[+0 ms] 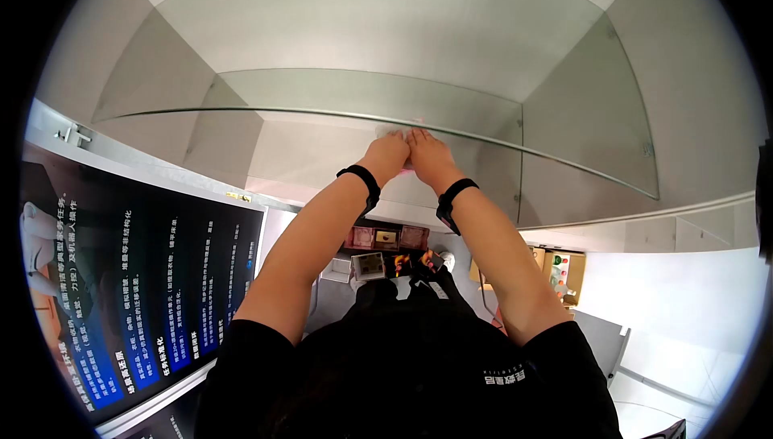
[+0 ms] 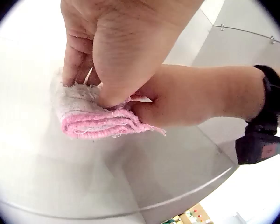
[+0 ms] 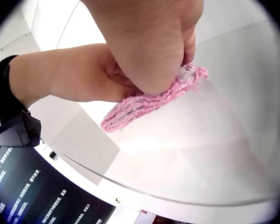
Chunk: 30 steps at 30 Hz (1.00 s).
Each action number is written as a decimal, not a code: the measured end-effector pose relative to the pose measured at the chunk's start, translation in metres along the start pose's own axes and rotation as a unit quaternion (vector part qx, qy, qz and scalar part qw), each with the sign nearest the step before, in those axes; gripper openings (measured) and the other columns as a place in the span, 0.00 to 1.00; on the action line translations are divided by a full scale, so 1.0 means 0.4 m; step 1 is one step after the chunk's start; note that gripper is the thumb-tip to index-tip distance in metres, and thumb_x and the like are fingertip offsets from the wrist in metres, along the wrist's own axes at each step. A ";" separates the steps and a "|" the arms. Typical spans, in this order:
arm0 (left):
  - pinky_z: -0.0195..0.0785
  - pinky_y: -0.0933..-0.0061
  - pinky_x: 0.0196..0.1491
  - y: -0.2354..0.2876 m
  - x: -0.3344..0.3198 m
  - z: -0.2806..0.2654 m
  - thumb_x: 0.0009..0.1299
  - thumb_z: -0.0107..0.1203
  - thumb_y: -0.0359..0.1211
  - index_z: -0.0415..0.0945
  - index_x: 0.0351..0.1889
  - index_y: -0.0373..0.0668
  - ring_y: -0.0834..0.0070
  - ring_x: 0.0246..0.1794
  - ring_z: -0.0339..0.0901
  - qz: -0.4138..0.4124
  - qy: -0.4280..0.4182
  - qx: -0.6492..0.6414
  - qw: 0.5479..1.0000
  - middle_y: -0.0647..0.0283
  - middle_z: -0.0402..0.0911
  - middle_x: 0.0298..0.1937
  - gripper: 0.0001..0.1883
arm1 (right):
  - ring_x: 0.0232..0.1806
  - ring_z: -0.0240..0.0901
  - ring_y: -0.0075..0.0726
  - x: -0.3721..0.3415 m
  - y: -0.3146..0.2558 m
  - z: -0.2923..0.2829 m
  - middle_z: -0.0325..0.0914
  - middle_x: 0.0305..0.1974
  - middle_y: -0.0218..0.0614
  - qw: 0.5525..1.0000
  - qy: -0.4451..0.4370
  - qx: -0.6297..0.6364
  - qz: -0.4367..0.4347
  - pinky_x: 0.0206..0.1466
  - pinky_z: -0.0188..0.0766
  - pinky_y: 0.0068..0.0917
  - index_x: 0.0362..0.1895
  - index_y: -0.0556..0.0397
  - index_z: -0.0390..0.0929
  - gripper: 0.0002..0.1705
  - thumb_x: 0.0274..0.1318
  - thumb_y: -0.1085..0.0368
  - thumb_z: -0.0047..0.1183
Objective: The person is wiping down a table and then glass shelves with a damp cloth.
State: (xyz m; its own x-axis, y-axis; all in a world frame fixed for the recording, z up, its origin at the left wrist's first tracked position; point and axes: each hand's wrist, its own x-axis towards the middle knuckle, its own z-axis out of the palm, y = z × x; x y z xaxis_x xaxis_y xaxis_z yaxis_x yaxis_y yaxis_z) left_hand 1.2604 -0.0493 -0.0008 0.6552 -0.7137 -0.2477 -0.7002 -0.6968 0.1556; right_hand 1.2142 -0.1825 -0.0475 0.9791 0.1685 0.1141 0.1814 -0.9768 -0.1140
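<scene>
Both hands are close together on a folded cloth, white with a fuzzy pink edge and folded in several layers. My left hand pinches it, the thumb lying along the near side and the fingers on the white part. Beside it, my right hand grips the other end; the pink edge of the cloth sticks out below the palm in the right wrist view. In the head view the hands cover most of the cloth, and the fingertips are right by the front edge of a glass shelf.
The pale cabinet walls enclose the shelf on both sides. To the left stands a dark display panel with white writing. Below are boxes on the floor and a wooden crate with bottles at the right.
</scene>
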 end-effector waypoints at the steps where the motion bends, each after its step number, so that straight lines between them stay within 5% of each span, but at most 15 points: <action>1: 0.74 0.64 0.50 -0.016 0.023 0.020 0.64 0.51 0.29 0.80 0.40 0.36 0.58 0.51 0.77 -0.001 0.000 -0.001 1.000 0.51 0.76 0.52 0.10 | 0.63 0.67 0.47 0.012 0.001 -0.013 0.65 0.64 0.48 0.999 -0.041 0.022 0.027 0.59 0.69 0.38 0.57 0.58 0.68 0.22 0.58 0.65 0.45; 3: 0.73 0.61 0.51 -0.051 0.070 0.070 0.64 0.53 0.30 0.80 0.39 0.37 0.56 0.50 0.76 0.033 0.124 0.008 0.992 0.52 0.76 0.50 0.10 | 0.64 0.66 0.47 0.028 0.015 -0.008 0.65 0.64 0.49 1.000 -0.008 0.011 0.019 0.60 0.69 0.37 0.58 0.60 0.68 0.24 0.58 0.64 0.46; 11: 0.72 0.58 0.50 -0.091 0.164 0.012 0.59 0.60 0.32 0.79 0.38 0.38 0.54 0.51 0.74 0.039 0.104 -0.044 0.993 0.53 0.75 0.49 0.11 | 0.62 0.66 0.53 0.132 0.069 -0.019 0.64 0.64 0.53 0.996 0.005 0.059 0.063 0.58 0.69 0.42 0.56 0.59 0.68 0.28 0.53 0.58 0.55; 14: 0.71 0.58 0.51 -0.095 0.203 0.000 0.60 0.59 0.31 0.77 0.44 0.39 0.54 0.53 0.74 0.017 0.090 -0.047 0.995 0.52 0.75 0.52 0.14 | 0.62 0.66 0.53 0.170 0.095 -0.010 0.64 0.63 0.55 0.993 -0.034 0.072 0.089 0.58 0.69 0.42 0.55 0.59 0.69 0.27 0.53 0.59 0.55; 17: 0.71 0.60 0.54 -0.088 0.219 -0.048 0.63 0.57 0.30 0.73 0.53 0.41 0.54 0.56 0.73 -0.044 0.065 -0.092 0.993 0.52 0.73 0.57 0.19 | 0.59 0.68 0.49 0.199 0.138 0.028 0.65 0.61 0.50 0.997 0.055 0.031 0.045 0.56 0.69 0.40 0.59 0.59 0.67 0.31 0.46 0.68 0.55; 22: 0.68 0.62 0.59 -0.132 0.266 -0.018 0.66 0.50 0.25 0.64 0.64 0.41 0.56 0.61 0.70 0.043 0.118 -0.074 0.989 0.54 0.70 0.63 0.25 | 0.68 0.59 0.51 0.229 0.169 0.031 0.60 0.66 0.52 0.997 0.058 0.008 0.047 0.63 0.63 0.40 0.64 0.53 0.64 0.33 0.51 0.66 0.53; 30: 0.64 0.64 0.64 -0.115 0.259 -0.015 0.67 0.49 0.25 0.63 0.65 0.44 0.60 0.67 0.64 0.000 0.107 -0.127 0.986 0.57 0.66 0.67 0.27 | 0.72 0.51 0.52 0.228 0.142 -0.013 0.58 0.68 0.52 0.996 -0.002 -0.003 0.084 0.66 0.60 0.45 0.66 0.49 0.61 0.36 0.52 0.59 0.56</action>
State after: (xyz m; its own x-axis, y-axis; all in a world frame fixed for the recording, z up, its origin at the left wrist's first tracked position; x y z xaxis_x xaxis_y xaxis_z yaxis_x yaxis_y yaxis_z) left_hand 1.3622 -0.0918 -0.0278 0.7188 -0.6937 -0.0453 -0.6243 -0.6728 0.3970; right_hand 1.3132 -0.2232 -0.0385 0.9959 0.0020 0.0905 0.0134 -0.9919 -0.1262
